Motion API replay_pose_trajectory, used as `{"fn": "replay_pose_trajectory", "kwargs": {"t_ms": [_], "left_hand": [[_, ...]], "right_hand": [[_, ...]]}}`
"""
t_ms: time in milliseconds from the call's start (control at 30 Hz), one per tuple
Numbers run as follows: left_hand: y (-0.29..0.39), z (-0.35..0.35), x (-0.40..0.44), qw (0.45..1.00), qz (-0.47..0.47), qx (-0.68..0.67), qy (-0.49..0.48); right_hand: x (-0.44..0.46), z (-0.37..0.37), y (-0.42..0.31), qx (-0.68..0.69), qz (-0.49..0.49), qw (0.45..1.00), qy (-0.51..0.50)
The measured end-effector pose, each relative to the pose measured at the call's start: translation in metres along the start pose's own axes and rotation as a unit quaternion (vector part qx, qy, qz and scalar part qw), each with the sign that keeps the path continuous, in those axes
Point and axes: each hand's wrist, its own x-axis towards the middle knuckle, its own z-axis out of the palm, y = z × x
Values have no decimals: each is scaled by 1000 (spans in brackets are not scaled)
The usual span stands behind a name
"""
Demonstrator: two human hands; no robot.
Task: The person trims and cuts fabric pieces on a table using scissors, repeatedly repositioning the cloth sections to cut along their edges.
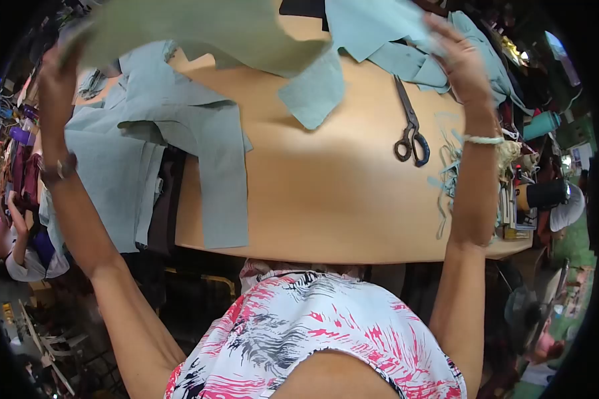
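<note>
Both arms reach toward the far side of a wooden table. My left hand (60, 70), blurred, grips the left end of a large grey-green cloth (199, 30) that hangs in the air. At the upper right, my right hand (460, 60) touches the edge of a light blue cloth (373, 26); its fingers are smeared by motion. Below the raised cloth lies a small pale green piece (314, 90). Black scissors (411, 126) rest on the table near my right wrist, their blades pointing away from me.
Cut grey-green cloth pieces (223, 173) lie over the table's left side. Thin cloth scraps (449, 176) are beside my right forearm. The curved table edge (339, 256) is close to my body. Another person (30, 249) is at the far left.
</note>
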Motion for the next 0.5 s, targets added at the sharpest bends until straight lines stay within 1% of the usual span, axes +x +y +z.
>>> {"fn": "replay_pose_trajectory", "kwargs": {"t_ms": [33, 67, 100, 133, 167, 200, 233, 267, 300, 367, 400, 467, 500], "left_hand": [[2, 13, -26, 998, 52, 28, 28], [21, 18, -49, 999, 3, 35, -9], [30, 22, -76, 994, -83, -22, -72], [41, 28, -98, 988, -108, -48, -101], [54, 31, -117, 985, -116, -5, -128], [68, 34, -135, 981, -108, 48, -152], [78, 36, -151, 971, -110, 87, -191], [87, 38, -166, 959, -112, 126, -229], [95, 38, -179, 943, -148, 131, -269], [122, 38, -185, 872, -214, 157, -411], [136, 43, -181, 878, -207, 130, -411], [168, 59, -164, 889, -192, 78, -409], [181, 72, -156, 912, -150, -47, -378]], "right_hand": [[-11, 11, 20, -68, 39, 996, -48], [-20, 16, 53, -64, 13, 993, -95], [-38, 30, 67, -104, 58, 988, -95], [-53, 44, 76, -99, 138, 983, -72], [-69, 50, 90, -152, 125, 975, -101], [-84, 56, 109, -205, 98, 968, -108], [-99, 60, 119, -276, 100, 949, -113], [-116, 66, 121, -260, 96, 955, -105], [-131, 72, 121, -244, 93, 961, -96], [-147, 82, 103, -308, 91, 944, -77], [-153, 86, 95, -339, 89, 934, -69], [-164, 90, 88, -349, 108, 930, -52], [-165, 91, 87, -354, 113, 927, -42]]}}
